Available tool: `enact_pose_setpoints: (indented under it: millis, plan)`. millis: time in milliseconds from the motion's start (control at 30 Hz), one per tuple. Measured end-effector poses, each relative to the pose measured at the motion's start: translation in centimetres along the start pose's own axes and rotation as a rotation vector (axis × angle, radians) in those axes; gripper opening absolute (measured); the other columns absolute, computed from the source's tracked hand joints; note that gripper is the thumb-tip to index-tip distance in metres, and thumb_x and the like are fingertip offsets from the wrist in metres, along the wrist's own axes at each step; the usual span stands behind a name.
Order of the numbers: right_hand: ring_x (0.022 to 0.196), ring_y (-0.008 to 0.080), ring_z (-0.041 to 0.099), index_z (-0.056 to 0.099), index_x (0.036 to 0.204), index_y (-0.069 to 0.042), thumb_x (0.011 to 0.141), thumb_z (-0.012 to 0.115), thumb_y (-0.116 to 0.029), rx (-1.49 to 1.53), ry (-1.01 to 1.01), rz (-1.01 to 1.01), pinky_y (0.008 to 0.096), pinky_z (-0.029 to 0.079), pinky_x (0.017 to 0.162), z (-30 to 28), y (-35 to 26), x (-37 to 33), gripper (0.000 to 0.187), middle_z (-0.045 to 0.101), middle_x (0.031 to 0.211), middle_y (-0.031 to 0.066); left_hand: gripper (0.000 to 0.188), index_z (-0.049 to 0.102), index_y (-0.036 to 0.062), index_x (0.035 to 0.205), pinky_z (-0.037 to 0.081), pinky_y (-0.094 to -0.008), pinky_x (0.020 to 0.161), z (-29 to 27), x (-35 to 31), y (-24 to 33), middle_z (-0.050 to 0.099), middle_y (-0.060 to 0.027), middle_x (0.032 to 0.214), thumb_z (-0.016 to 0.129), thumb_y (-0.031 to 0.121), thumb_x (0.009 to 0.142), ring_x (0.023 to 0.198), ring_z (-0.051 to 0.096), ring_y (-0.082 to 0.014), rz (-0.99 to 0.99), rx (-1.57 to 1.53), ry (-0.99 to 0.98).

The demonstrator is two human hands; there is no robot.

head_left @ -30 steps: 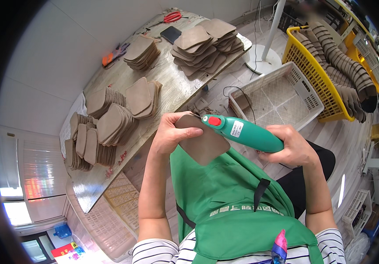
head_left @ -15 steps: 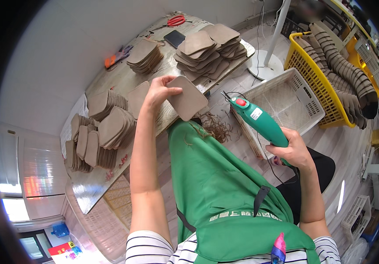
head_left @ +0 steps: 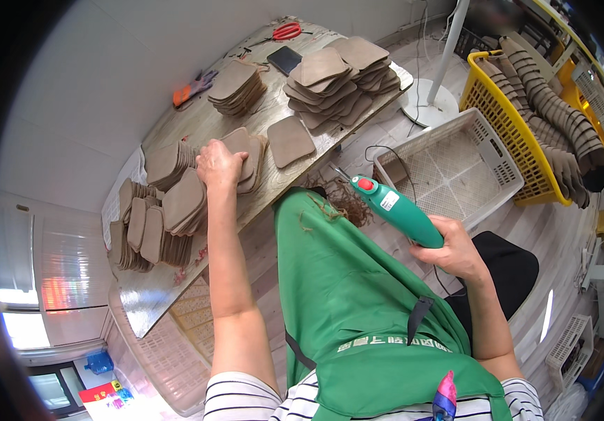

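Note:
My right hand [head_left: 452, 251] is wrapped round a green handheld electric tool [head_left: 403, 214] with a red button, a narrow metal tip and a cord. The tip points to the upper left, over the gap beside the table. My left hand [head_left: 220, 165] rests at a small stack of flat brown rounded pads [head_left: 251, 165], its fingers curled and thumb over the top pad; the fingertips are partly hidden. One brown pad [head_left: 291, 142] lies alone on the table, right of that stack.
More pad stacks [head_left: 186, 200] fill the left of the table [head_left: 137, 295]; taller ones [head_left: 330, 84] stand at the back. Red scissors [head_left: 286, 31], a dark phone [head_left: 284, 60] and a glove [head_left: 193, 90] lie there. Right of it are a white crate [head_left: 505, 158] and a yellow basket [head_left: 466, 84].
The pad my left hand held up now lies on the table. That hand has moved down and left to the small stack. The tool in my right hand has shifted slightly left and down.

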State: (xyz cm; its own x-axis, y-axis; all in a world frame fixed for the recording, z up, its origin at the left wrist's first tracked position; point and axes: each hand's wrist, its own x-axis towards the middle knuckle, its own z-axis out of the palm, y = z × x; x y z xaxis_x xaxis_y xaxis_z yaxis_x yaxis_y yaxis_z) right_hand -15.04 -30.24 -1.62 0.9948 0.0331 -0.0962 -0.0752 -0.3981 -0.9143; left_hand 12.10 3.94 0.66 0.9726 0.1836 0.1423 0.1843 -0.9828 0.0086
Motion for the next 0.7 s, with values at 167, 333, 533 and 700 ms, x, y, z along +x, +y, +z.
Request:
enact_pose_setpoints:
  millis: [167,333,533,700]
  plan:
    - [0.071,0.0237,0.058,0.065,0.087,0.003,0.073,0.079,-0.019,-0.053,-0.008,-0.014,0.0355,0.047,0.068,0.7,-0.7,0.1,0.029,0.058,0.077,0.0117,0.053,0.069,-0.0036,0.110,0.057,-0.0432,0.085,0.6,-0.2,-1.4,0.075,-0.0144,0.097,0.089,0.032,0.076,0.093,0.072,-0.0321,0.031,-0.109,0.220]
    - [0.071,0.0229,0.059,0.066,0.091,0.002,0.074,0.078,-0.017,0.008,0.007,-0.060,0.0346,0.048,0.069,1.5,-1.4,-0.1,0.028,0.059,0.079,0.0109,0.029,0.069,-0.0017,0.112,0.055,-0.0291,0.080,1.4,-4.4,-0.7,0.074,-0.0045,0.102,0.077,0.017,0.092,0.088,0.067,-0.0138,0.104,-1.628,-0.099]
    - [0.072,0.0221,0.059,0.068,0.096,0.000,0.076,0.077,-0.015,0.065,-0.019,-0.078,0.0346,0.048,0.069,2.7,-3.1,-0.4,0.027,0.060,0.080,0.0099,0.036,0.060,0.0037,0.129,0.053,-0.0382,0.100,3.4,-11.7,3.1,0.066,-0.0059,0.124,0.068,0.023,0.099,0.113,0.063,-0.0202,-0.140,-2.341,-0.397]
    - [0.071,0.0223,0.058,0.068,0.097,-0.001,0.076,0.078,-0.014,0.088,0.008,-0.107,0.0349,0.047,0.069,3.0,-3.2,-0.8,0.027,0.060,0.080,0.0096,0.034,0.059,0.0067,0.129,0.054,-0.0417,0.101,3.4,-13.5,4.7,0.065,-0.0051,0.125,0.065,0.022,0.100,0.113,0.063,-0.0207,-0.179,-2.486,-0.452]
